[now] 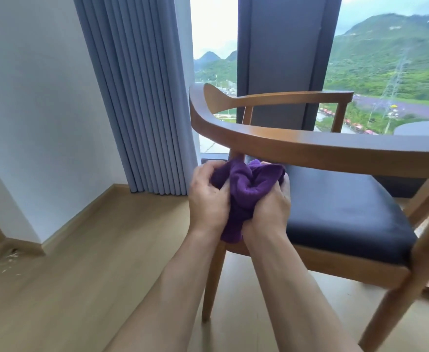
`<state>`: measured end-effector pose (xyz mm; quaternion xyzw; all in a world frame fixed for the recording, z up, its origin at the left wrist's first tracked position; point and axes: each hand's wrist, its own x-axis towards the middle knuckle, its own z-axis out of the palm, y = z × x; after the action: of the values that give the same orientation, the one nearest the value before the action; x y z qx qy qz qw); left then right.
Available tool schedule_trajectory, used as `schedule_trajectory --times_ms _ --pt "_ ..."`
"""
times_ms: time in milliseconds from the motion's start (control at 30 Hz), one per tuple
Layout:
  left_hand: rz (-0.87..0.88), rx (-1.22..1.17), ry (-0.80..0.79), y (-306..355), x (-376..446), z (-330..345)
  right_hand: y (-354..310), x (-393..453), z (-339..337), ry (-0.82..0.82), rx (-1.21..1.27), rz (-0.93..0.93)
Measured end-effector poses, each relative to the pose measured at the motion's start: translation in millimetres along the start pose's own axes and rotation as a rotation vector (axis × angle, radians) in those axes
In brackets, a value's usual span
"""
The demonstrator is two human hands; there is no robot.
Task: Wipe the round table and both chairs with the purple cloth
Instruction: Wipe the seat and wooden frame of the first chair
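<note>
Purple cloth [244,191] is sitting bunched between both hands at frame centre, just below the near armrest rail. Left hand [209,199] is gripping the wad from 9 o'clock, fingers curled into the folds. Right hand [269,207] is gripping it from 3 o'clock, thumb digging into the top. Both grips are closed on the fabric; a tail is hanging down between the wrists.

Cloth is hovering over the front-left corner of the dark seat pad [340,209], touching or nearly so; can't tell which.

Wooden chair [271,141] is filling 1 to 4 o'clock, its curved back and arm rail wrapping round above the hands. Only this one chair is showing.

Round desk [421,128] is peeking in at 3 o'clock, far right edge, well beyond the chair. Only a sliver of its dark top is showing, so can't judge its state.

Blue curtain [137,97] is hanging at 11 o'clock; window [213,34] with hills is sitting at 12 to 2.

Judgement: step in hand is regathering or refolding the cloth, mid chair-wipe. Next move is likely needing one hand to release, the other pressing a flat pad of cloth onto seat or rail and sweeping along it.
</note>
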<state>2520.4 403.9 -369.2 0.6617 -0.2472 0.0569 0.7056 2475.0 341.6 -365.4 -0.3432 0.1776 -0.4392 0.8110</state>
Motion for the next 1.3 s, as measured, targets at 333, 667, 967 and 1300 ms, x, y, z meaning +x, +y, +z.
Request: schedule_trajectory --times_ms 333,667,967,1300 --pt "-0.145 -0.623 0.197 -14.0 54.9 -30.3 16.1 14.2 20.4 0.252 0.056 -0.181" --pt "-0.248 -0.381 -0.273 -24.3 67.6 8.5 46.9 32.5 48.0 0.244 -0.110 -0.292" --pt "-0.218 -0.312 -0.596 -84.6 50.2 -17.4 95.9 14.8 30.5 0.340 -0.400 -0.164" --pt "-0.173 -0.407 -0.626 -27.5 72.4 -10.4 54.9 18.5 65.8 0.375 -0.332 -0.446"
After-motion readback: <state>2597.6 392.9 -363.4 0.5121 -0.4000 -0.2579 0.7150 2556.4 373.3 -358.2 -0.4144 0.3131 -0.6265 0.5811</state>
